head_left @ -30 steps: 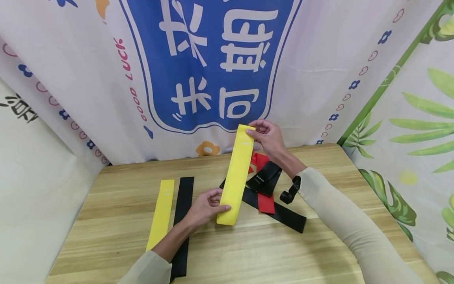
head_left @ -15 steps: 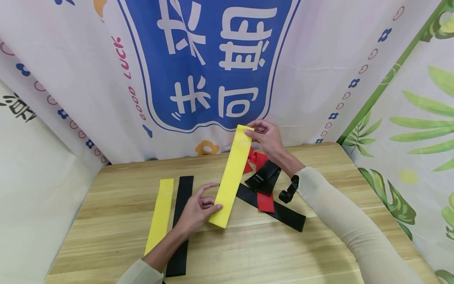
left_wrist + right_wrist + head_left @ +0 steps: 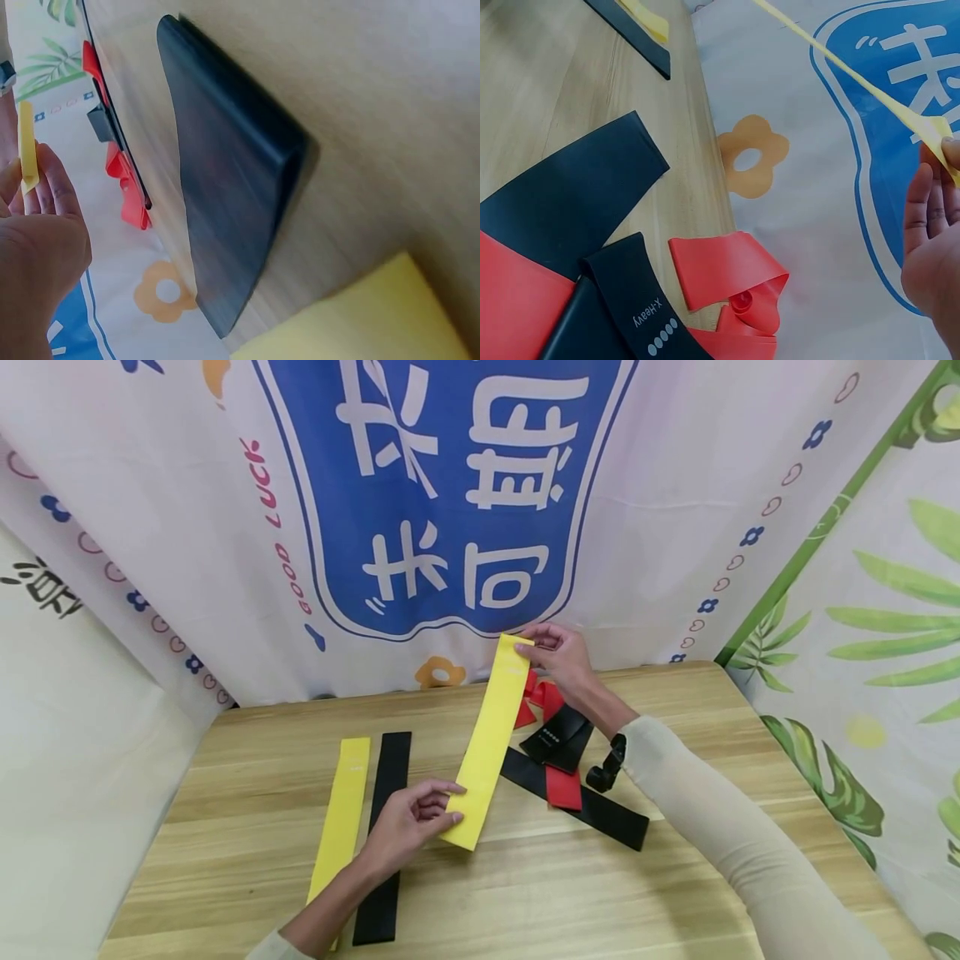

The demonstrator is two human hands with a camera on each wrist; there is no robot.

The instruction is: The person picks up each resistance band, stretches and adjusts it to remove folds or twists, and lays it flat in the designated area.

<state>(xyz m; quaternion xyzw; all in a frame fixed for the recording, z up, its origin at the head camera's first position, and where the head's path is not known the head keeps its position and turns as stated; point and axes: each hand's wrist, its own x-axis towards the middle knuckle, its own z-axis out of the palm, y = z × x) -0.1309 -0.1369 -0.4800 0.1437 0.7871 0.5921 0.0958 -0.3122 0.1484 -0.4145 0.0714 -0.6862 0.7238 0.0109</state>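
A yellow resistance band [image 3: 491, 735] is stretched out flat and tilted above the table, between my two hands. My left hand [image 3: 408, 825] pinches its lower end at the left edge. Thumb and fingers of my right hand [image 3: 564, 664] pinch its upper end, near small pale print; in the right wrist view my right hand [image 3: 930, 232] shows the band [image 3: 885, 105] nearly edge-on. Under my left forearm lie another yellow band [image 3: 345, 810] and a black band [image 3: 392, 777], side by side; the forearm overlaps them in the head view.
Right of the held band lies a pile: a long black band [image 3: 611, 818], a red band [image 3: 562, 787] and a folded black band marked X-Heavy [image 3: 641, 300]. A crumpled red band [image 3: 727, 266] lies near the table's back edge. A printed curtain [image 3: 637, 527] hangs behind the wooden table [image 3: 555, 902].
My left hand has shifted left and nearer to me, taking the band's lower end along. My right hand has dipped slightly with the upper end. The bands on the table stay put.
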